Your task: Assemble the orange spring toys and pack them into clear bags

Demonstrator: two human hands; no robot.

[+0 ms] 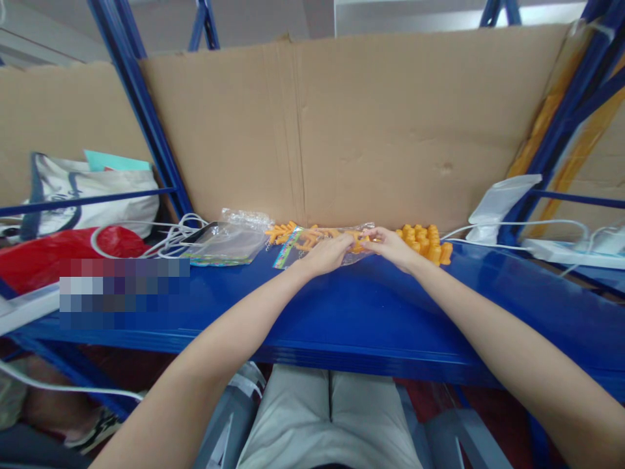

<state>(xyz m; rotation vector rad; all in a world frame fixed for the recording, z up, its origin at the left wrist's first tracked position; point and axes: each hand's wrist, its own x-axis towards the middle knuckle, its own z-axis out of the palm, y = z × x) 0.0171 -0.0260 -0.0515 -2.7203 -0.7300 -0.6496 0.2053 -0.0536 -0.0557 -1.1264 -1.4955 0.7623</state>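
- Head view: a clear plastic bag with a colourful printed strip (287,248) lies on the blue metal shelf (342,312), orange pieces showing through.
- The right hand (390,246) seems to pinch its right end; the left hand (330,255) curls over it, grip unclear.
- Likely step: working at that end; next calls for steadying it.

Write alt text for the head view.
A person's left hand and right hand handle a clear bag and orange pieces on a blue table. More orange pieces cluster to the right, flat clear packets lie to the left, and cardboard stands behind.
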